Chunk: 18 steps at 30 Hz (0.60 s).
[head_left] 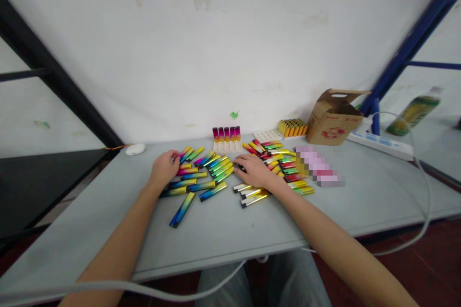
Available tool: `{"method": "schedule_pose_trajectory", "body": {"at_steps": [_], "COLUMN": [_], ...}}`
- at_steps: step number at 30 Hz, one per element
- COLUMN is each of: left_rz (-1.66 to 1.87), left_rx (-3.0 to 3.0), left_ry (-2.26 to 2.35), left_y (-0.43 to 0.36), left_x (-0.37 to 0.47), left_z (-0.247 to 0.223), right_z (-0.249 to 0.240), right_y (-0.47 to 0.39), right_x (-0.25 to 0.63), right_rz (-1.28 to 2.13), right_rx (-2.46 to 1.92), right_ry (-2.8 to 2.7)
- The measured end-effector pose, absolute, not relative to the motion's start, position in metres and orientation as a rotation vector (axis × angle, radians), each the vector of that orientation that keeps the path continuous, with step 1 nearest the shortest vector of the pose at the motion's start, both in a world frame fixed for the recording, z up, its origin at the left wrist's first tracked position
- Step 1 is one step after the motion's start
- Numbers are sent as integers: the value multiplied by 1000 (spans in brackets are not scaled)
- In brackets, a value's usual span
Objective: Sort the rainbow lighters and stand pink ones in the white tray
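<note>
Many lighters with shiny gradient colours lie loose across the grey table. My left hand point(165, 170) is at the left of the spread, its fingertips closed on the end of a pink lighter point(178, 157). Beside it lie blue-yellow lighters point(200, 186) and green-yellow ones. My right hand point(254, 170) reaches over the middle of the spread, fingers curled; a dark lighter end point(240, 168) shows between thumb and fingers, the rest covered. Below that hand are white-yellow lighters point(252, 195). Behind, a white holder tray point(227, 147) carries a row of upright purple-orange lighters point(226, 134).
At the back stand another white tray point(267, 135), a block of upright yellow-orange lighters point(293, 128) and an open cardboard box point(333, 122). A power strip point(382, 145) lies at the right, near a tilted bottle point(414, 112). A white cable point(428, 192) loops over the table edge.
</note>
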<state>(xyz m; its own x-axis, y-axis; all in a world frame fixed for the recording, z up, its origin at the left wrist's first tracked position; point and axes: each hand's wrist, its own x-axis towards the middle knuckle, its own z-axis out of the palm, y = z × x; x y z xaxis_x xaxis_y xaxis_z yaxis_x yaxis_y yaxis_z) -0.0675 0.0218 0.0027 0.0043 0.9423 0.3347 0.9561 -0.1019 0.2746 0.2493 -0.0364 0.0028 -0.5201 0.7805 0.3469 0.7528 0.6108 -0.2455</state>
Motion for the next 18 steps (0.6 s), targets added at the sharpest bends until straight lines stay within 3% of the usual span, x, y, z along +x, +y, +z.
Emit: {"method": "schedule_pose_trajectory", "body": {"at_steps": [18], "left_rz": [-1089], "left_rx": [-2164], "left_ry": [-2110], "left_y": [18], "left_x": [-66], "left_z": [6], "right_z": [4], "right_y": [-37], "right_x": [250], "right_rz": [133], "right_rx": [-1219], "right_ry": [-2401]}}
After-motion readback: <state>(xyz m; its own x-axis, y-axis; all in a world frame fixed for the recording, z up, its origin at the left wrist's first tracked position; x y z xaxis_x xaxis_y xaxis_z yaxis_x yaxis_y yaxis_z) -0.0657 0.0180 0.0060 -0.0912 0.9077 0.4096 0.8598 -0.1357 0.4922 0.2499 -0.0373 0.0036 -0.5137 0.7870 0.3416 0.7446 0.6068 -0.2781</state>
